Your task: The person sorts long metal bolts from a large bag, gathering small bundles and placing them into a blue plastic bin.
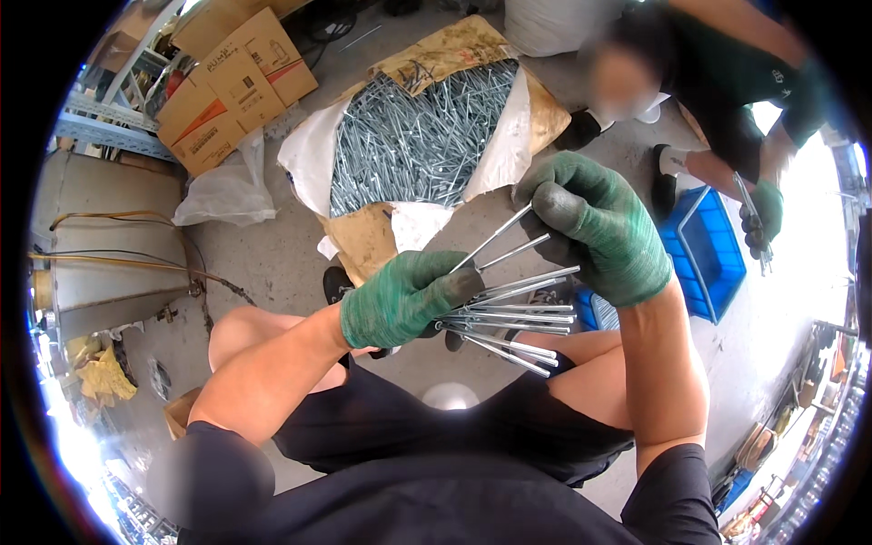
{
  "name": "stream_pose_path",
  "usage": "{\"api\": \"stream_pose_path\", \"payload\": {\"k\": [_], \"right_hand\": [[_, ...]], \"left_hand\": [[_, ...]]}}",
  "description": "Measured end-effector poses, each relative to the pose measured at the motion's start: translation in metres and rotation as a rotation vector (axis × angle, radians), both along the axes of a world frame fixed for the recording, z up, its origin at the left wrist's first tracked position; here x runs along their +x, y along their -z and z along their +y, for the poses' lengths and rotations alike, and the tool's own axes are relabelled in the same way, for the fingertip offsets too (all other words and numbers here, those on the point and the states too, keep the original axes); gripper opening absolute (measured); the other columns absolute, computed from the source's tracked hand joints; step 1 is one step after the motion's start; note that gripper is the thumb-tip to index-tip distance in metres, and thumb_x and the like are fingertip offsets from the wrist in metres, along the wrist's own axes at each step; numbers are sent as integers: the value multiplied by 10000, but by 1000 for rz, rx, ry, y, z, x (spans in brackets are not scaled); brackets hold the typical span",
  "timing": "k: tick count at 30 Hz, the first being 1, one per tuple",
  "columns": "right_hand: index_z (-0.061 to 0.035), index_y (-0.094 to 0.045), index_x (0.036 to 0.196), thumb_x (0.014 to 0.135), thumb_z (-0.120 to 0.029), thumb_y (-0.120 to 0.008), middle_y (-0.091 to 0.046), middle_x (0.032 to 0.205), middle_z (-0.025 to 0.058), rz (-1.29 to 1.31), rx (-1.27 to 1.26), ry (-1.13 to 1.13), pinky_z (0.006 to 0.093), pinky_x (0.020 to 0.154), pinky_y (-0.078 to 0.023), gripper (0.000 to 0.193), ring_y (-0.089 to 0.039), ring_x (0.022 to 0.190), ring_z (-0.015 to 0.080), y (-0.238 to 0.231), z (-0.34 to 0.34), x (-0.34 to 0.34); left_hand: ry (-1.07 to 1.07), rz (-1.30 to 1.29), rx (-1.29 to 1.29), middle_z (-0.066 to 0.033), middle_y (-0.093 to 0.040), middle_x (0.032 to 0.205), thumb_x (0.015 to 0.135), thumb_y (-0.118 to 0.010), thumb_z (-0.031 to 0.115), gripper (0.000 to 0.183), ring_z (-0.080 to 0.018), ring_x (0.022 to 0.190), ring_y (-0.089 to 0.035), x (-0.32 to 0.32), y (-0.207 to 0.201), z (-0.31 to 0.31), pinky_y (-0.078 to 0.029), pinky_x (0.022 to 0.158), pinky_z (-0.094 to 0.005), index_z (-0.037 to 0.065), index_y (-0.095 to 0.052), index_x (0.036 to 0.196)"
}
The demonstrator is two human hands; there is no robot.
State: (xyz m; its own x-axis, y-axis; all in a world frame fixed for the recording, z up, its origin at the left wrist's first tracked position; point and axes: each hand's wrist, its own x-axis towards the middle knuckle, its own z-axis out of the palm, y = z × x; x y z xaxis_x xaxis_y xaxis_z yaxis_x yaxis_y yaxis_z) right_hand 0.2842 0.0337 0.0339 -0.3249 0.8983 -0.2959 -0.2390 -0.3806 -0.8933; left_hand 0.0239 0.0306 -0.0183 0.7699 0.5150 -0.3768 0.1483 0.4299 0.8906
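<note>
My left hand (409,295), in a green glove with dark grey fingertips, is closed round a bunch of thin silvery metal rods (518,318). Their ends fan out to the right, over my lap. My right hand (604,227), gloved the same way, is closed in a pinch at the upper end of one rod (495,236), which slants up from my left thumb. A large heap of similar rods (418,132) lies ahead of me in an opened white and brown sack (309,159) on the floor.
At the right stands a blue crate (704,254); part of another blue container (599,311) shows beneath my right wrist. Beyond the crate crouches a person whose gloved hand (763,218) holds several rods. Cardboard boxes (236,91), a clear plastic bag (232,186) and a metal cabinet (118,236) with cables stand left.
</note>
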Motion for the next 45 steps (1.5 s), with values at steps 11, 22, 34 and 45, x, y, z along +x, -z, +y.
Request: {"api": "stream_pose_path", "payload": {"k": [11, 22, 34, 45], "right_hand": [[31, -689, 1068, 871, -236, -725, -613, 787, 46, 180, -203, -128, 218, 492, -342, 333, -465, 557, 79, 6, 1, 7], [21, -699, 1072, 882, -274, -725, -628, 768, 45, 144, -139, -158, 223, 478, -361, 352, -492, 535, 87, 11, -3, 3], [-66, -656, 945, 959, -376, -691, -513, 701, -38, 66, -166, 198, 225, 467, -297, 313, -428, 554, 60, 29, 15, 13], [-123, -563, 829, 1004, -428, -614, -554, 707, 44, -315, -654, 575, 331, 511, -399, 355, -483, 576, 182, 242, 76, 94]], "left_hand": [[82, -13, 217, -55, -667, 794, 1048, -584, 341, 358, -142, 701, -601, -2, 2, 4, -499, 649, -319, -8, -663, 1041], [111, -90, 464, -83, -683, 769, 1049, -587, 269, 302, -173, 675, -661, -5, 7, 8, -538, 631, -330, -23, -664, 1030], [30, -92, 310, -42, -652, 758, 1051, -564, 396, 391, -123, 670, -637, -7, 4, 4, -503, 597, -286, 16, -658, 1058], [-639, -101, 281, -70, -659, 793, 1038, -570, 447, 479, -131, 571, -615, -14, -9, 17, -514, 509, -271, -19, -638, 1127]]}}
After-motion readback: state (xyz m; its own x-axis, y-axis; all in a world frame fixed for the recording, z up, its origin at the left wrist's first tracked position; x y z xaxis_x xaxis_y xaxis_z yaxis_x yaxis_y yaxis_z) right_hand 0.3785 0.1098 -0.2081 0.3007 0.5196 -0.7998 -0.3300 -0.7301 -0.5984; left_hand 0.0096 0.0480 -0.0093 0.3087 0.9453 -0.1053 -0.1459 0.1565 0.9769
